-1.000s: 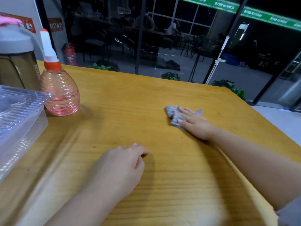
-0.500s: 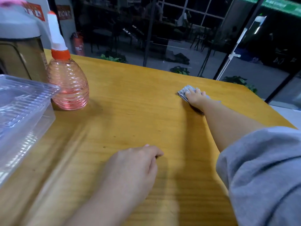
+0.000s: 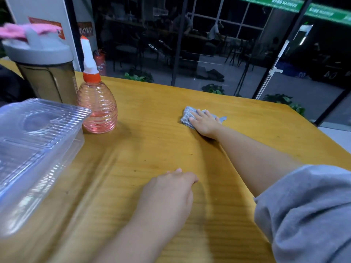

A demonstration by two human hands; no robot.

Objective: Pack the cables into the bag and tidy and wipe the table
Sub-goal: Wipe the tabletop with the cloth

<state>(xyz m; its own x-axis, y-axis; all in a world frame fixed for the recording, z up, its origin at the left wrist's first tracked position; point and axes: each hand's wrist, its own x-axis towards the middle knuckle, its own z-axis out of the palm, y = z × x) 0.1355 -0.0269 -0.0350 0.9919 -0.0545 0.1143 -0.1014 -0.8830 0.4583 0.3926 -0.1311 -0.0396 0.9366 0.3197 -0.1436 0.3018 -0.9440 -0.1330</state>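
Note:
A crumpled grey cloth (image 3: 187, 115) lies on the yellow wooden table (image 3: 152, 149), far from me and near the back edge. My right hand (image 3: 205, 123) presses flat on the cloth with straight fingers, arm stretched out. My left hand (image 3: 167, 194) rests on the table close to me, fingers loosely curled and holding nothing. No cables or bag are in view.
A pink spray bottle (image 3: 96, 107) with an orange collar stands at the left. Behind it is a big grey-lidded shaker cup (image 3: 43, 73) with a pink cloth on top. A clear plastic lidded box (image 3: 34, 149) fills the near left. Glass walls lie beyond the table's back edge.
My right hand pushed the cloth away toward the back edge, then drew it slightly back and to the left. My left hand stayed in place.

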